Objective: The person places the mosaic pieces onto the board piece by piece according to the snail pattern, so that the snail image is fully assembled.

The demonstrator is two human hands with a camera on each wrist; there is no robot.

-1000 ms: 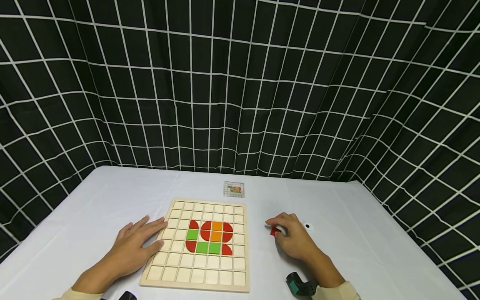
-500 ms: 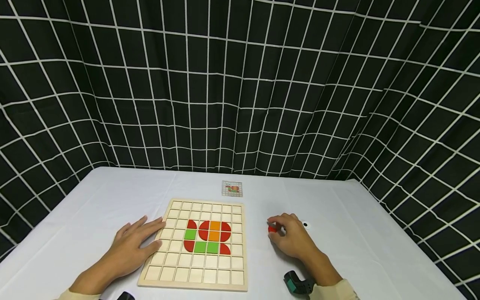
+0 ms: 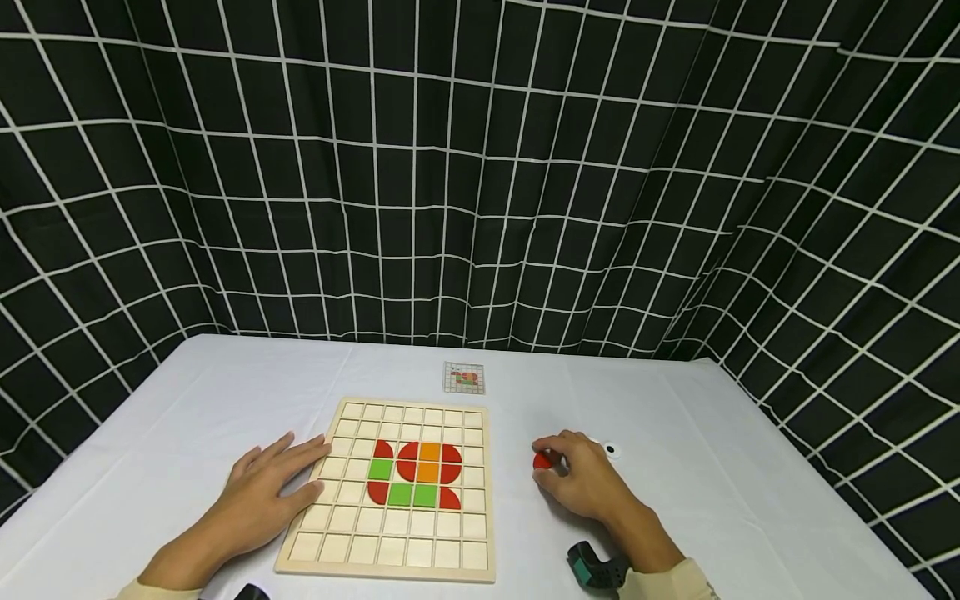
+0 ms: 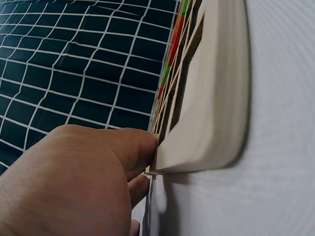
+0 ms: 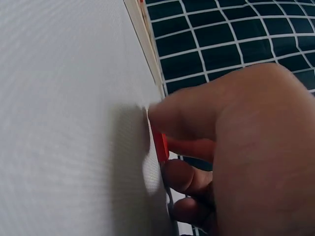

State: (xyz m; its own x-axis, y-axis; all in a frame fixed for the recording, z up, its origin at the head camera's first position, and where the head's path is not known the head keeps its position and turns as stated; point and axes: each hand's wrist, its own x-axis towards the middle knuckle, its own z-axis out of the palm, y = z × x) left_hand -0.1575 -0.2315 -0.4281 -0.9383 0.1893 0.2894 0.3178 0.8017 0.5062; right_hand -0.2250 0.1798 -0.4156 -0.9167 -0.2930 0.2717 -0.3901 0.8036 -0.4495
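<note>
A wooden grid board [image 3: 397, 571] lies on the table, with red, green and orange flat pieces set in its middle cells. My left hand [image 3: 266, 492] rests on its left edge, fingers spread and fairly straight; the left wrist view shows the thumb touching the board's corner. To the right of the board, my right hand [image 3: 585, 477] pinches a small red piece [image 3: 542, 461] between thumb and index finger, low over the cloth. In the right wrist view the red piece [image 5: 160, 145] shows edge-on, partly hidden by the fingers.
Behind the board lies a small pattern card [image 3: 464, 378]. Just beyond my right hand is a white piece with a black dot [image 3: 611, 449], perhaps with another white piece partly hidden. A black curtain with white grid lines [image 3: 420, 167] stands around the table.
My right fingers have turned the red piece, so its rounded side now shows to the left. The left hand stays on the board. The head view has shifted slightly.
</note>
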